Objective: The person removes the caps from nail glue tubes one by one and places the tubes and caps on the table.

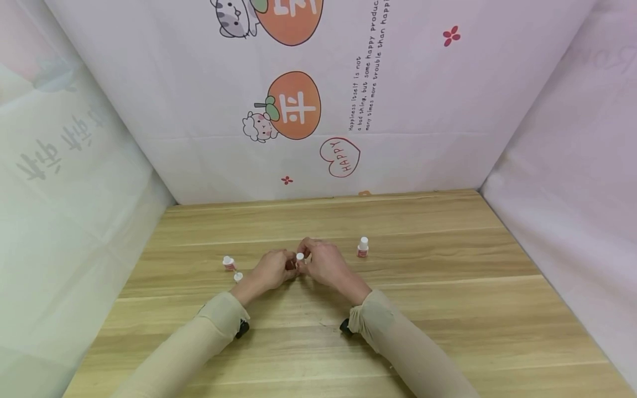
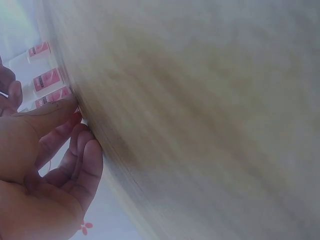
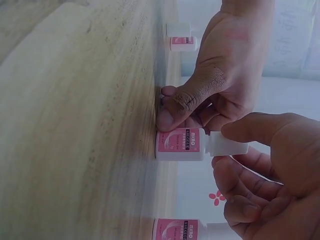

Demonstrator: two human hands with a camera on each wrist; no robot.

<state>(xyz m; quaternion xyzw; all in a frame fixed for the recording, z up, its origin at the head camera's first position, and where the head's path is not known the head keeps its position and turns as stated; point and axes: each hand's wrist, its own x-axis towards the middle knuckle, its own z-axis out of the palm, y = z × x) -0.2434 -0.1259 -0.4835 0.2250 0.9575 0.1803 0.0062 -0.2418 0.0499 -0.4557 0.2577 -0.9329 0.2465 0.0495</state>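
Note:
A small white nail glue bottle (image 3: pixel 181 145) with a pink label stands upright on the wooden table between the two hands. Low on its body, the left hand (image 1: pixel 275 268) holds it between thumb and fingers; in the right wrist view that thumb (image 3: pixel 166 119) lies at the bottle's base. The right hand (image 1: pixel 325 264) pinches the white cap (image 3: pixel 229 145) from above, thumb on one side and fingers on the other. The left wrist view shows the left hand (image 2: pixel 47 170) partly covering the bottle's pink label (image 2: pixel 56 95).
A matching bottle (image 1: pixel 363 247) stands upright to the right of the hands. Left of them is another bottle (image 1: pixel 229 263), with a loose white cap (image 1: pixel 238 277) close beside it, near the left wrist. White printed cloth (image 1: pixel 398 110) encloses the table (image 1: pixel 438 309) at the back and sides.

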